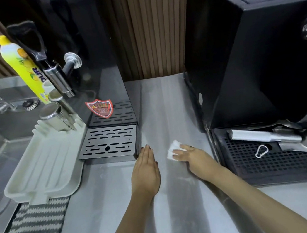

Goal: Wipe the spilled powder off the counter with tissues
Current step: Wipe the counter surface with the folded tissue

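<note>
**Tissue pressed flat on the dusty counter**

Tissue (173, 150), a small folded white wad, lies on the steel counter (166, 105) between two machines, pinned under the fingertips of the right hand (190, 157). Those fingers are spread and pressing down on it rather than curled around it; the part of the tissue beneath them is hidden. Powder (175, 197) shows only as a faint pale haze and streaks on the metal, running from the hands toward 6 o'clock and up toward 12 o'clock, and its edges are hard to make out.

At about 9 o'clock from the tissue, the left hand (145, 172) rests palm down on the counter, fingers straight, together and holding nothing. Its fingertips lie just beside the corner of a black slotted drip tray (109, 143).

Further toward 9 o'clock sits a pale ridged tray (44, 164), and beyond it, at 10 o'clock, a yellow bottle (21, 68) whose label is partly covered by a tap. At 3 o'clock a black machine (258, 61) is cut off by the frame edge; metal parts (279, 137) lie on its perforated grille, their shapes unclear.
</note>
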The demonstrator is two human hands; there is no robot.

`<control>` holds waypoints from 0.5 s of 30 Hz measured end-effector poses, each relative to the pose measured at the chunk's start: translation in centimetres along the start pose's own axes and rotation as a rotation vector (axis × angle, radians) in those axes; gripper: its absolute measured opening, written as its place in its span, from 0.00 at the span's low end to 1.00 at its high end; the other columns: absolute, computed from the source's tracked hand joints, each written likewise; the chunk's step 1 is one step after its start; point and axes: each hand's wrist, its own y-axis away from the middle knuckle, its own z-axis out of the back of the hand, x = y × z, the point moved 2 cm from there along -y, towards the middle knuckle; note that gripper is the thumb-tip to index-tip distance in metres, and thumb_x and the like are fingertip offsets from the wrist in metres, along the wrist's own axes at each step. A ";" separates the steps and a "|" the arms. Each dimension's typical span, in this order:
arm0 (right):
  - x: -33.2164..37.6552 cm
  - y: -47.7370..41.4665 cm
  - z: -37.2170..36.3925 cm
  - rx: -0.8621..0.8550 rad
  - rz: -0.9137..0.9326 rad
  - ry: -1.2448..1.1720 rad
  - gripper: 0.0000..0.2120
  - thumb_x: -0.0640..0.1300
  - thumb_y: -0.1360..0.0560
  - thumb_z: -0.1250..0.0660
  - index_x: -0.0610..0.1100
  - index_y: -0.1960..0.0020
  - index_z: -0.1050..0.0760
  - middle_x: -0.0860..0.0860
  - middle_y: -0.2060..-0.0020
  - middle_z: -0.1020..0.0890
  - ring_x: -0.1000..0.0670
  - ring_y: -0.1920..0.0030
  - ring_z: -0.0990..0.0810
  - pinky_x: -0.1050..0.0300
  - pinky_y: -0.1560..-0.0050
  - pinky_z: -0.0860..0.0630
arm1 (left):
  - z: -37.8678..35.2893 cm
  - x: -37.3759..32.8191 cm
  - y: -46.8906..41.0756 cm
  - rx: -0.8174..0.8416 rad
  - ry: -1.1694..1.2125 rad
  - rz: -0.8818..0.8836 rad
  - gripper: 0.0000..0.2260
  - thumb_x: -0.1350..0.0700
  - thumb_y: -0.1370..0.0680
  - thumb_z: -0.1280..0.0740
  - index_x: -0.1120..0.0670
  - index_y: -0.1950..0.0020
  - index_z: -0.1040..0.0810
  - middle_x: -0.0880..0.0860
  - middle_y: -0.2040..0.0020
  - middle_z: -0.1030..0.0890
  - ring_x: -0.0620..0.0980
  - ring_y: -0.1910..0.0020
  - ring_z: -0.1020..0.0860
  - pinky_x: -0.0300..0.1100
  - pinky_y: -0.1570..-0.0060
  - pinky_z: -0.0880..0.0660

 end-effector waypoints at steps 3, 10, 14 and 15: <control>1.1 5.4 1.3 -0.015 -0.095 -0.073 0.28 0.30 0.25 0.49 0.50 0.31 0.31 0.57 0.28 0.35 0.55 0.25 0.44 0.70 0.30 0.54 | -0.1 0.0 0.0 -0.009 -0.004 -0.005 0.22 0.57 0.19 0.48 0.58 0.25 0.44 0.52 0.24 0.46 0.48 0.24 0.48 0.35 0.29 0.57; 0.3 -4.4 4.7 -0.191 -0.246 -0.029 0.27 0.32 0.23 0.50 0.49 0.27 0.39 0.45 0.26 0.41 0.42 0.26 0.43 0.51 0.27 0.45 | -0.3 0.2 -0.1 -0.030 -0.023 -0.013 0.22 0.57 0.20 0.49 0.59 0.25 0.43 0.53 0.24 0.43 0.50 0.25 0.47 0.35 0.29 0.57; -1.7 -8.6 3.8 -0.187 -0.286 0.013 0.29 0.30 0.24 0.51 0.49 0.26 0.41 0.50 0.25 0.42 0.45 0.25 0.48 0.52 0.26 0.47 | -0.4 0.2 -0.2 -0.028 -0.040 -0.013 0.25 0.54 0.22 0.54 0.59 0.26 0.42 0.53 0.24 0.43 0.50 0.25 0.46 0.35 0.29 0.56; -1.1 -8.3 3.5 -0.162 -0.251 0.028 0.28 0.30 0.23 0.51 0.49 0.26 0.41 0.49 0.25 0.43 0.46 0.24 0.48 0.52 0.27 0.46 | -0.4 0.2 -0.1 -0.030 -0.040 -0.017 0.25 0.54 0.22 0.53 0.60 0.26 0.41 0.54 0.24 0.42 0.50 0.25 0.46 0.36 0.29 0.56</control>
